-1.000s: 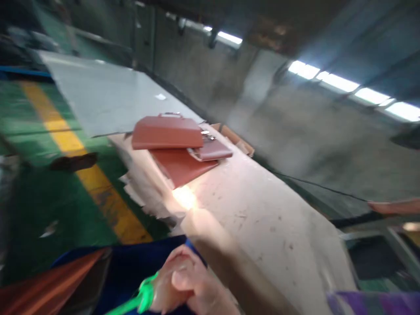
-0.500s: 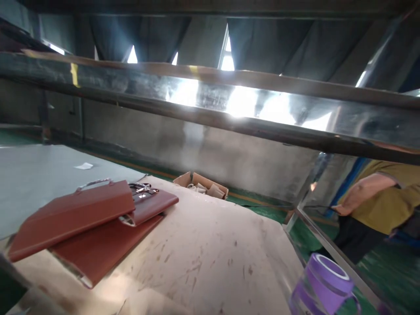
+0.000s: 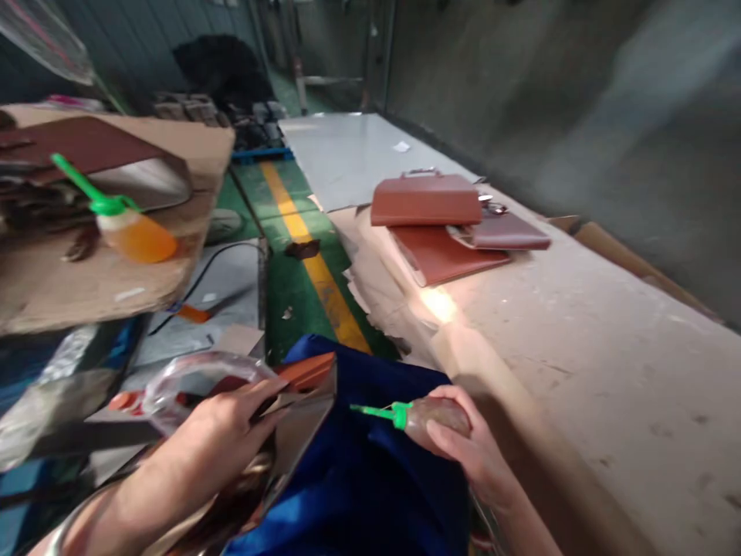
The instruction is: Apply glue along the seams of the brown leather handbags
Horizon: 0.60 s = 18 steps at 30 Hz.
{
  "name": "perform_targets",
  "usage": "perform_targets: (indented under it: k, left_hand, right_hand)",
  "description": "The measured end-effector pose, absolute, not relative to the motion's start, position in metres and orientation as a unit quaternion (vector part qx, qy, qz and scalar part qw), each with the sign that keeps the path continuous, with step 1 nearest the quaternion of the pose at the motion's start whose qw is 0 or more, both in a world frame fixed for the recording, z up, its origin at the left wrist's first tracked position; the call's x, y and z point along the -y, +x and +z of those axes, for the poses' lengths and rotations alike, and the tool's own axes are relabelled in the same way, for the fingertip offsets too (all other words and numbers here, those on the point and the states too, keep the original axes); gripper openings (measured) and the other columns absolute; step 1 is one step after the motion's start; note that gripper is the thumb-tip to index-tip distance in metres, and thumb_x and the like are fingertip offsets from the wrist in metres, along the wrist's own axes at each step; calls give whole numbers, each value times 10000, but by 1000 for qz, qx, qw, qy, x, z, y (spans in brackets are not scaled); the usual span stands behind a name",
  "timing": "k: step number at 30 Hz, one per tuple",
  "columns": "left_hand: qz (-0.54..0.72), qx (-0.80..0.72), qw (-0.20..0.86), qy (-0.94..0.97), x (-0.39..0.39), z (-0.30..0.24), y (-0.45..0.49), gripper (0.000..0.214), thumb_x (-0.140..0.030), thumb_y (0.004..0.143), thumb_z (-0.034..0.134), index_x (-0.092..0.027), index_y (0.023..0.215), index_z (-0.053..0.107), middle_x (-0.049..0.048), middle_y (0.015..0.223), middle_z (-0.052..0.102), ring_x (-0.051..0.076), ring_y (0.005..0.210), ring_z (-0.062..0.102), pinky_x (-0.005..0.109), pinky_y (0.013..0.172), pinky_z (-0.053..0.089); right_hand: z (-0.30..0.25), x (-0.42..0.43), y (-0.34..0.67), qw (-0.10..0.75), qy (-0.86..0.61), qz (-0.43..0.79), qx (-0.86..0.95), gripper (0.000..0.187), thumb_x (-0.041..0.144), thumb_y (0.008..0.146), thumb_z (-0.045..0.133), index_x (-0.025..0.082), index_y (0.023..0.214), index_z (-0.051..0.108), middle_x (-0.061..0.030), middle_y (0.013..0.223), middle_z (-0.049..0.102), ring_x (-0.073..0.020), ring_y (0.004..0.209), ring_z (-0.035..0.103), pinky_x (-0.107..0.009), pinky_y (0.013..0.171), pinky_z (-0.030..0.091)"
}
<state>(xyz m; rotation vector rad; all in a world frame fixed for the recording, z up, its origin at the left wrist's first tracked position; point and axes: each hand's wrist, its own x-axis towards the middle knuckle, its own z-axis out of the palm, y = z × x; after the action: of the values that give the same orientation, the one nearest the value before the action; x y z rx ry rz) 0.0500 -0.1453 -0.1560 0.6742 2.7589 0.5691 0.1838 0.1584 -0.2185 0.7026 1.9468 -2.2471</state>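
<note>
On the left, my left hand [image 3: 225, 425] is closed round the edge of a brown leather bag [image 3: 304, 428], fingers over its rim. The bag's pale inner side faces right, and its lower part is partly hidden by my forearm. A clear plastic-wrapped handle [image 3: 165, 386] loops up beside this hand. My right hand [image 3: 478, 444] wraps round a squeeze bottle [image 3: 428, 421] with a green nozzle and brownish contents. The bottle lies nearly level, its tip pointing left toward the bag but apart from it. Beneath both is blue cloth [image 3: 382, 486] over my lap.
Brown leather bags [image 3: 428, 202] lie stacked on the paper-covered table [image 3: 579, 347] to the right. At left, a second squeeze bottle [image 3: 139, 235] with orange liquid leans on a board-topped table [image 3: 75, 289], near another brown bag [image 3: 86, 147]. A yellow floor line [image 3: 289, 208] runs between.
My view has swung left and down. Both hands, the held bag and the squeeze bottle now show; the purple cup and the other person are out of view.
</note>
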Motion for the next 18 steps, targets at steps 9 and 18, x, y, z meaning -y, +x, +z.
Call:
perform_targets:
  k: [9,18]
  left_hand:
    - [176,-939,166,245,139,-142,46,340,-322,890,402,-221,1080,666,63,977,740,247,855,715,317,784,556]
    - [164,-943,195,214,139,-132,46,394,-368,859,331,-250,1034,663,45,998,731,247,874,709,366,808,566]
  right_hand:
    - [-210,-146,129,64,198,-573,-793,460,506,700,698,208,1007,531,-45,910,639,-235,848,611,-374,778,495]
    - [-233,-131,84,53,159,-532,-830,424,443,729,745,222,1026,540,-37,917,639,-221,843,612,-357,784,485]
